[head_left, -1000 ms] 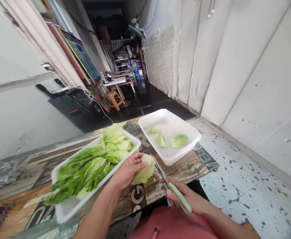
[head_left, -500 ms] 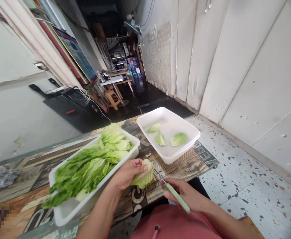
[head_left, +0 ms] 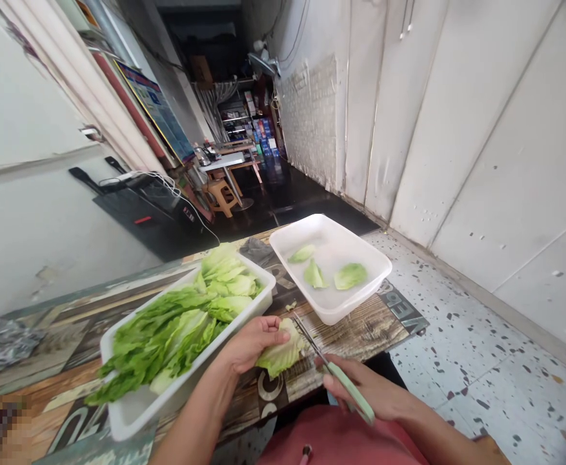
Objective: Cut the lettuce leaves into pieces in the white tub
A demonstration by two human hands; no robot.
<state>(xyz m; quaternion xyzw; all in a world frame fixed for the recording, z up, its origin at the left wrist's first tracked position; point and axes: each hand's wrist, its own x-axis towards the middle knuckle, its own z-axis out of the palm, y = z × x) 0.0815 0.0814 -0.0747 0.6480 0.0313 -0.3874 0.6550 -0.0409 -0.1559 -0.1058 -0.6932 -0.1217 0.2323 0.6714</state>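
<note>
Between the thumb and fingers of my left hand [head_left: 258, 342] is a pale green lettuce leaf [head_left: 281, 356], held over the table edge. My right hand [head_left: 360, 385] grips the light green handles of a pair of scissors [head_left: 348, 387]. Their metal blades are slightly parted, just at the right side of the leaf. Small bits of leaf [head_left: 291, 305] lie on the table beyond my left hand. To the left, a white tray [head_left: 132, 423] holds a heap of large lettuce leaves [head_left: 181, 329]. Ahead, another white tray [head_left: 331, 316] contains 3 smaller leaf pieces [head_left: 350, 276].
The wood-patterned table [head_left: 244, 403] ends close to my body. Crumpled silvery material [head_left: 4, 345] sits at its left, and a dark grey cloth-like lump [head_left: 256, 250] between the trays. A plastic stool [head_left: 221, 197] and small table [head_left: 224, 161] stand further back.
The scissor blades have parted slightly and their handles have spread. The leaf stays in my left hand, a little lower in the picture. The whole view has shifted slightly down and right.
</note>
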